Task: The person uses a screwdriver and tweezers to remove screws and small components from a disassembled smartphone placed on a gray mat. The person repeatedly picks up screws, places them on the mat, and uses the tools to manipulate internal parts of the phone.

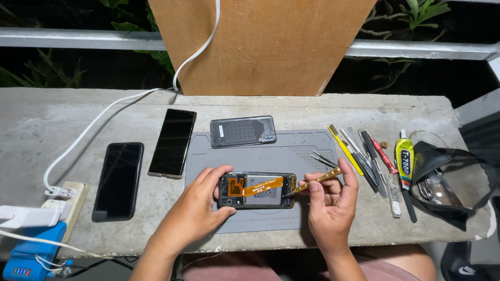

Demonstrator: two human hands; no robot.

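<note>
We see an opened phone (257, 191) lying flat, back cover off, its orange flex cable and battery exposed; at its three o'clock end, a slim brass-coloured tool (314, 182) touches the edge, tilted.

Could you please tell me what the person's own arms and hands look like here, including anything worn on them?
Both forearms come in bare from the bottom edge: no sleeves reach into view. The left hand and the right hand wear no gloves, and no rings, watch or wristband can be seen. The fingernails that show are short and unpainted. No marks or bandages are visible on either arm.
</note>
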